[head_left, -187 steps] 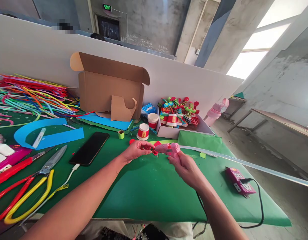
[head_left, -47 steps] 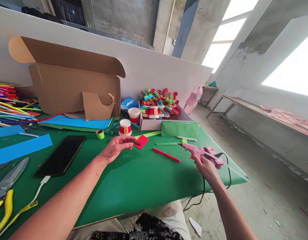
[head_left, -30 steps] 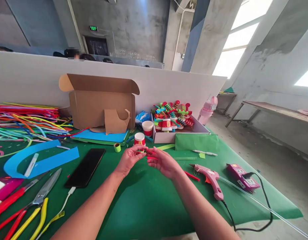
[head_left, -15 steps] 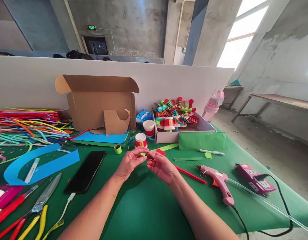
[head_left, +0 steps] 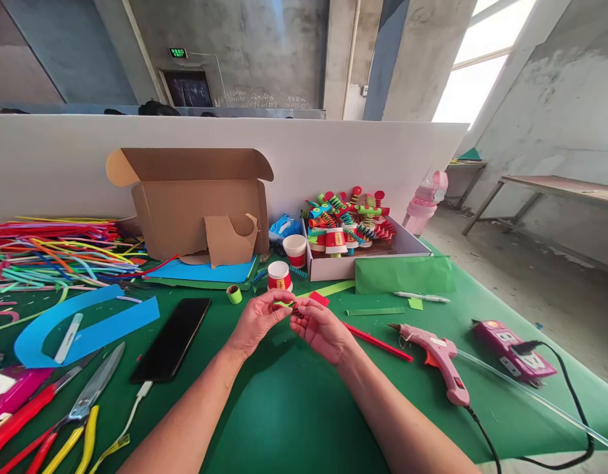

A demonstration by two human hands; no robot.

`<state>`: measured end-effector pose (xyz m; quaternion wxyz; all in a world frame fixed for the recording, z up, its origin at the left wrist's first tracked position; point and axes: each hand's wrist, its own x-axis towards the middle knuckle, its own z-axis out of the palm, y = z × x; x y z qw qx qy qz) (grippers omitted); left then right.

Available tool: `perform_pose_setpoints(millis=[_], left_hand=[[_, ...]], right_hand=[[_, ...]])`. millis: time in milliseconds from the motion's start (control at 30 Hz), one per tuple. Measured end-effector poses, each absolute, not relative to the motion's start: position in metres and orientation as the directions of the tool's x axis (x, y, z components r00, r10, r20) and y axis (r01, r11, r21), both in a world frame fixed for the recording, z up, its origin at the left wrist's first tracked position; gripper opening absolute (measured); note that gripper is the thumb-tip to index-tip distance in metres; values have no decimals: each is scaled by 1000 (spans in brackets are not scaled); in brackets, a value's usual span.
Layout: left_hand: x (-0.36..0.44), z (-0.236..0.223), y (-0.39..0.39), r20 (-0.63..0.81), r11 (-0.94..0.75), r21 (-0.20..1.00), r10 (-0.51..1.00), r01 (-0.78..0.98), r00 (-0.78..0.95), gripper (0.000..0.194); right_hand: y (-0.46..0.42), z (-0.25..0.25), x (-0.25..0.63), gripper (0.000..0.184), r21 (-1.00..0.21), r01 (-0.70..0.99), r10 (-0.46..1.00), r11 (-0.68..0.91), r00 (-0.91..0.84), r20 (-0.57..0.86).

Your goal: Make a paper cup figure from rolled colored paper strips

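Observation:
My left hand (head_left: 257, 320) and my right hand (head_left: 321, 327) meet over the middle of the green table. Between their fingertips is a small folded paper strip (head_left: 296, 309), red and green, mostly covered by the fingers. Both hands are closed in a pinch on it. Just beyond the fingers stands an upturned red and white paper cup (head_left: 278, 276) with coiled blue-green paper at its sides. Behind my right fingers lies a piece of red paper (head_left: 319, 298). A red strip (head_left: 380, 342) runs out past my right wrist.
At right lie a pink glue gun (head_left: 437, 359) and a purple power box (head_left: 514, 352). A white box (head_left: 333, 271) of finished paper figures stands behind. Left are a phone (head_left: 172, 339), scissors (head_left: 93, 388), pipe cleaners (head_left: 61, 253) and a cardboard box (head_left: 199, 204).
The fingers have shifted slightly around the folded paper strip, with my right fingertips curled a little more. The whole view has moved a bit; the table things lie as before.

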<state>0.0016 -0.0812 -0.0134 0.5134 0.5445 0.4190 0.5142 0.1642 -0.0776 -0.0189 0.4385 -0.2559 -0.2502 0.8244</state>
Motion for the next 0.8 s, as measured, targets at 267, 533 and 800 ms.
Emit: perform_pose_setpoints(millis=[267, 533, 800], left_hand=[[1, -18, -81, 368, -371, 915, 928, 158, 54, 13], [3, -23, -80, 394, -396, 890, 917, 226, 57, 16], [7, -20, -82, 450, -434, 842, 893, 320, 26, 11]], right_hand=[[-77, -20, 163, 29, -582, -637, 855, -506, -462, -237], [-76, -21, 162, 21, -543, -669, 858, -507, -455, -240], [-76, -23, 160, 25, -540, -661, 851, -521, -449, -272]])
